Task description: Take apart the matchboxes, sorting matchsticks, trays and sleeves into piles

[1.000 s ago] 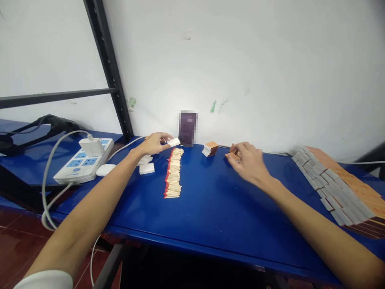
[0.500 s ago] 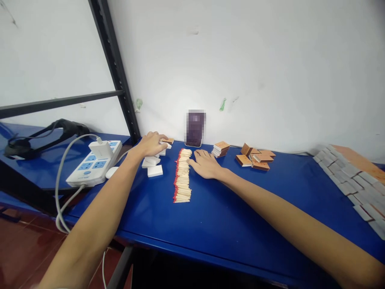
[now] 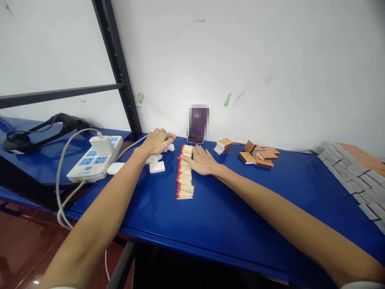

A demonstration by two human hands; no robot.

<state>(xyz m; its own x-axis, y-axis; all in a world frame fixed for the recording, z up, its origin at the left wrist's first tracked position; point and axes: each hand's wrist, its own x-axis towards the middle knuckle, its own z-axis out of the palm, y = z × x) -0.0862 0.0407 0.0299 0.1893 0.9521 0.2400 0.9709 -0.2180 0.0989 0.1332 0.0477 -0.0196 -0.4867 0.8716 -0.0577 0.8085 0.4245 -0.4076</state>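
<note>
The near half of the blue table (image 3: 240, 216) lay open; farther back, the row of matches (image 3: 185, 176), white trays (image 3: 157, 167) and orange sleeves (image 3: 259, 155) crowded the wall side.

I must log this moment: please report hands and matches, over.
Left hand on white trays, grip unclear. Right hand open, flat, thumb on matches. Nothing in the way.

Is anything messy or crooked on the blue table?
Yes, a little. The orange boxes near the wall lie in a jumbled heap, one tipped up, while the small stack beside them is tidy. The matches by the right hand lie in a neat row. Nothing looks spilled or broken.
</note>
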